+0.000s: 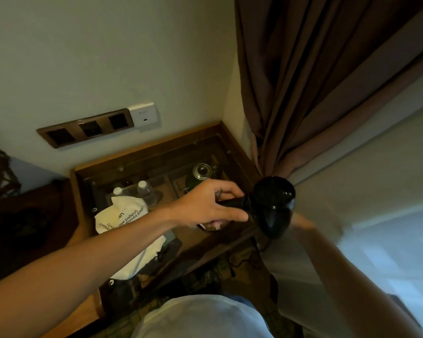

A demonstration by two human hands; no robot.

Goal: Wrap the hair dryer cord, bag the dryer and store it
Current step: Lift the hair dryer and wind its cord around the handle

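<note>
A black hair dryer hangs in the air over the right edge of a glass-topped wooden table. My left hand is closed around its handle. My right hand is blurred and mostly hidden behind the dryer's head, so its grip cannot be made out. The dark cord drops from the dryer toward the floor. A white cloth bag with black print lies on the table's glass, below my left forearm.
Under the glass sit two water bottles and a kettle. A wall socket strip and a white switch plate are above the table. Brown curtains hang at right, with a patterned carpet below.
</note>
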